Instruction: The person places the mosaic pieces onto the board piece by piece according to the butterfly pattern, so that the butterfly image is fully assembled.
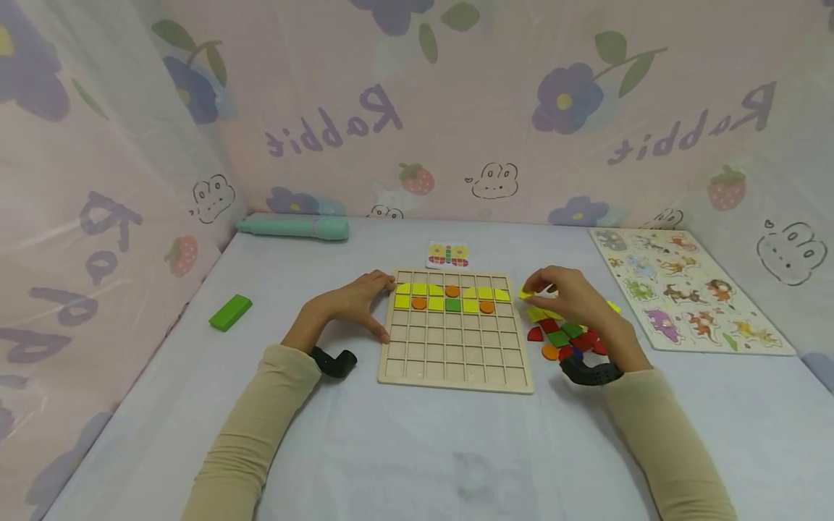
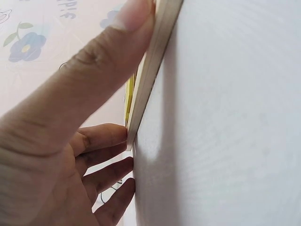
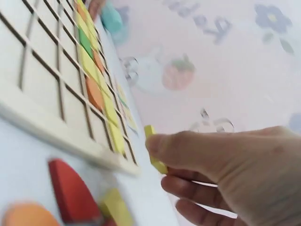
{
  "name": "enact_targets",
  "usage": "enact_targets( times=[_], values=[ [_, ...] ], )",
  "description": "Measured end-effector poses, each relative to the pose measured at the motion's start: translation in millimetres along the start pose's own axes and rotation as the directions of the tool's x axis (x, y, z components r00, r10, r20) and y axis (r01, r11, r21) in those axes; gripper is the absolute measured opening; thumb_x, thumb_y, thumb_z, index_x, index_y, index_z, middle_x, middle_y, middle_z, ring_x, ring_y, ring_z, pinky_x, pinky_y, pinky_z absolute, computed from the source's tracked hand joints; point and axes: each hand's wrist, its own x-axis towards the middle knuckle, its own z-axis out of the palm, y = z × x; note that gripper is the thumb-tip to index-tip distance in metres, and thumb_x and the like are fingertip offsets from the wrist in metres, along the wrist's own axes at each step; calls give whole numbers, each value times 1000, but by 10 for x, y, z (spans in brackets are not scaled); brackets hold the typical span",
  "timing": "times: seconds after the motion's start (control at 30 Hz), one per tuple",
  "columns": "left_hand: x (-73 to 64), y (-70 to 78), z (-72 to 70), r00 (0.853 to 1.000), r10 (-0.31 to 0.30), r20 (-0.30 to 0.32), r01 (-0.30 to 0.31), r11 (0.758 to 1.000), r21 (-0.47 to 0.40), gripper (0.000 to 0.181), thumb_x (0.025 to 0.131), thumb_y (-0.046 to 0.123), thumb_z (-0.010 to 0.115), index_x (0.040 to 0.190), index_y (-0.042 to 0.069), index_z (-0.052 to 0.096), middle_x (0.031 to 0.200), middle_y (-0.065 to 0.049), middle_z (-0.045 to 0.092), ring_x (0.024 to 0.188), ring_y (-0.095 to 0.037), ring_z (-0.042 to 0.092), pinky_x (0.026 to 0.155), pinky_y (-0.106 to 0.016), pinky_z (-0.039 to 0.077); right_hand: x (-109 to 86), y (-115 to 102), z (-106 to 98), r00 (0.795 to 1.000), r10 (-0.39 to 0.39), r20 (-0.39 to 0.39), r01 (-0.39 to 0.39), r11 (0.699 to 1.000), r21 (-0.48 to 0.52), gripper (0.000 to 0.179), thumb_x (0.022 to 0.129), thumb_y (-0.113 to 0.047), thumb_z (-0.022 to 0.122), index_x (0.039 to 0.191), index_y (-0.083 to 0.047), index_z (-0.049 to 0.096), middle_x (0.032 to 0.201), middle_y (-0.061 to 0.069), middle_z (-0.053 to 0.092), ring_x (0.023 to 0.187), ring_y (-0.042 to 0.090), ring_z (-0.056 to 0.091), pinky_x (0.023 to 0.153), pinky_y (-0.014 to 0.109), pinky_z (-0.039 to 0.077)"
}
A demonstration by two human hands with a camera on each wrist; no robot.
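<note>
A wooden grid board (image 1: 456,362) lies on the table. Its second and third rows hold yellow pieces, orange circles and one green square (image 1: 452,305). My left hand (image 1: 355,298) touches the board's left edge, thumb lower down and fingertips by the upper corner. Just off the board's right side, my right hand (image 1: 565,293) pinches a small yellow piece (image 3: 155,153) between thumb and fingers. Its exact shape is partly hidden by the thumb. Under and beside that hand lies a pile of loose pieces, among them a red piece (image 3: 70,190) and an orange circle (image 1: 550,352).
A butterfly pattern card (image 1: 448,255) lies behind the board. At the right is an animal puzzle board (image 1: 691,289). A green block (image 1: 231,312) rests at the left, and a teal marker-shaped object (image 1: 293,227) lies along the back wall.
</note>
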Motion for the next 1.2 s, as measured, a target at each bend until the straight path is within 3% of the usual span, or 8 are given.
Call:
enact_targets(
  times=[0.17, 0.47, 0.97, 1.07, 1.2],
  values=[
    [0, 4, 2, 1000, 10, -5, -10, 1000, -10, 102, 59, 49, 84, 138, 5, 37, 143, -9, 33, 136, -26, 25, 113, -41, 21, 60, -118, 160, 995, -67, 73, 63, 996, 58, 20, 80, -9, 73, 97, -3, 67, 94, 5, 66, 86, 21, 60, 81, 44, 51],
    [-10, 18, 4, 1000, 9, -3, -9, 1000, -14, 101, 60, 48, 84, 137, 4, 37, 143, -9, 33, 137, -27, 24, 113, -41, 21, 90, -44, 293, 990, -131, 44, 128, 990, 60, 17, 78, -10, 75, 94, -8, 69, 92, 1, 67, 88, 19, 61, 80, 40, 51],
    [-9, 7, -1, 1000, 11, -10, -11, 1000, -3, 101, 60, 49, 84, 138, 5, 36, 143, -9, 33, 136, -26, 25, 113, -42, 21, 109, -26, 326, 994, -99, 48, 95, 991, 93, 14, 80, -11, 73, 94, -12, 72, 97, 2, 64, 93, 21, 58, 82, 43, 50],
    [-2, -1, 2, 1000, 15, -10, -15, 1000, -3, 101, 60, 49, 84, 138, 5, 36, 143, -8, 33, 136, -26, 25, 113, -41, 21, 91, -12, 270, 995, -89, 47, 84, 992, 93, 14, 83, -10, 70, 97, -11, 72, 99, 3, 63, 94, 22, 57, 82, 43, 49],
    [2, -4, 4, 1000, 19, -11, -19, 1000, -5, 100, 60, 49, 84, 137, 5, 37, 143, -8, 33, 136, -25, 25, 113, -40, 21, 30, 59, 125, 997, -78, -17, 79, 996, 31, 17, 86, -6, 66, 102, -6, 69, 98, 6, 64, 87, 20, 58, 75, 39, 51]
  ],
)
